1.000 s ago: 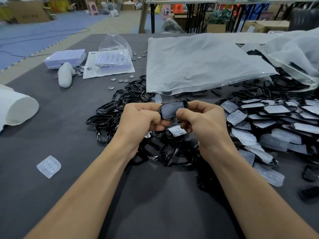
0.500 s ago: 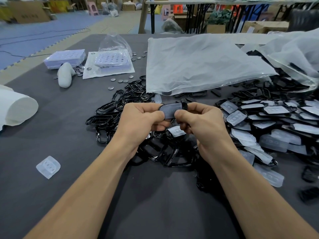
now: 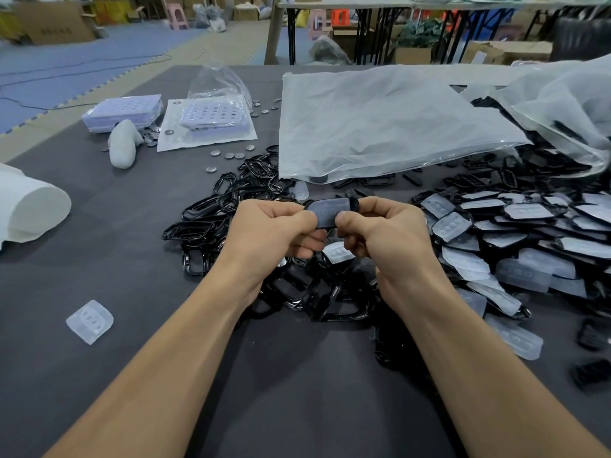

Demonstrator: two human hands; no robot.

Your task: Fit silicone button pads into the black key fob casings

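Observation:
A black key fob casing [image 3: 330, 211] with a translucent silicone button pad lying in it is held above the table's middle. My left hand [image 3: 274, 231] grips its left end with curled fingers. My right hand [image 3: 385, 231] grips the right end, thumb pressing on the pad. Under and behind my hands lies a heap of empty black casings [image 3: 231, 206]. To the right is a pile of fitted casings [image 3: 515, 233]. One loose silicone pad [image 3: 90, 321] lies at the near left.
The dark grey table [image 3: 115, 246] carries a large clear plastic bag [image 3: 380, 123] at the back, a second bag [image 3: 568, 104] at far right, purple trays [image 3: 124, 112], scattered coin cells [image 3: 229, 156], a white glove-like lump [image 3: 123, 145] and a white roll [image 3: 33, 206] at left.
The casing has tilted slightly in my hands and my right thumb has slid further onto the pad. Both hands stay in the same place.

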